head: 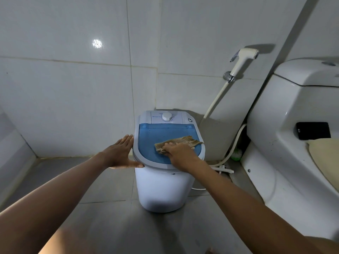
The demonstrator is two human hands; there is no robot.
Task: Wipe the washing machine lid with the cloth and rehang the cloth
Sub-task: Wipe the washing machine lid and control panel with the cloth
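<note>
A small white washing machine (163,187) stands on the grey floor in the room's corner. Its blue translucent lid (146,142) is closed, with a white control panel and dial (167,116) behind it. A tan cloth (185,141) lies flat on the lid's right half. My right hand (180,154) presses down on the cloth's near left part, fingers over it. With fingers spread and nothing in it, my left hand (122,153) rests flat against the machine's left rim.
A white toilet (293,143) stands close on the right, with a dark phone (313,130) on its ledge. A bidet sprayer (242,61) and hose hang on the tiled wall behind. Hoses and a green object (236,154) lie between machine and toilet.
</note>
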